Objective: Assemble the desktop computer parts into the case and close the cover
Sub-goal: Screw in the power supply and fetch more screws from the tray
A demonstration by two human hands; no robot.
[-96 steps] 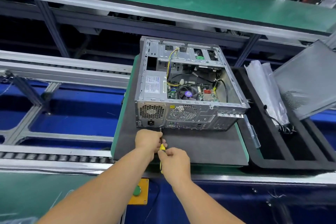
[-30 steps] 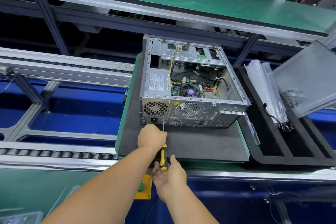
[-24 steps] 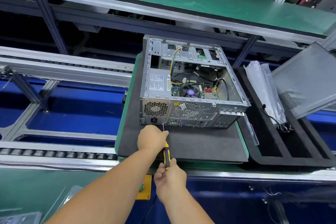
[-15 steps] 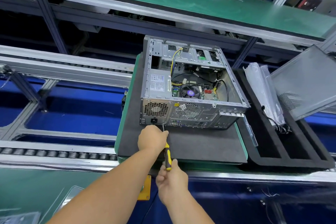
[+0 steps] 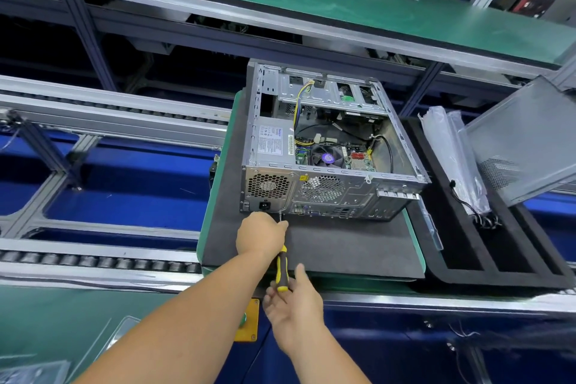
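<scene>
The open computer case [image 5: 327, 146] lies on a dark foam mat [image 5: 343, 246]. A yellow-and-black screwdriver [image 5: 282, 268] meets its rear panel; the left hand [image 5: 260, 235] curls around the shaft, the right hand [image 5: 293, 302] pinches the handle end with loosened fingers. The cover panel [image 5: 523, 140] leans well right.

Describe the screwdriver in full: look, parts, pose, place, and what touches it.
The screwdriver has a yellow and black handle, seemingly plastic, and a thin metal shaft. It lies nearly level, pointing away from the person, with its tip at the lower edge of the computer case's rear panel, just right of the power socket. The left hand covers the shaft near the tip, steadying it. The right hand holds the handle's butt end in its fingertips. It hangs above the dark foam mat.
</scene>
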